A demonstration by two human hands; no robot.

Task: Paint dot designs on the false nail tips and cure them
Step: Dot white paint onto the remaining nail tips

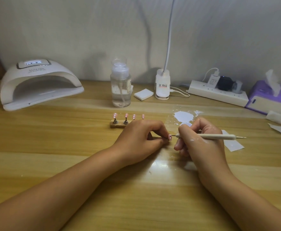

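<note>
Pinching nail tip (170,137), left hand (141,139) hides part of stand (115,125); right hand (201,140) grips dotting tool (219,136).

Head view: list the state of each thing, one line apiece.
Nail lamp: display lit.
Bottle: upright, partly full.
Power strip: chargers plugged in.
Tissue box: tissue sticking out.
Nail stand: carries four dotted tips.
Nail tip: dotted, pinched by left hand.
Dotting tool: gripped by right hand, point at nail tip.

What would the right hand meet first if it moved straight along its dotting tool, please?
Probably the pink nail tip pinched in the left hand; the dotting tool in the right hand points at it.
</note>
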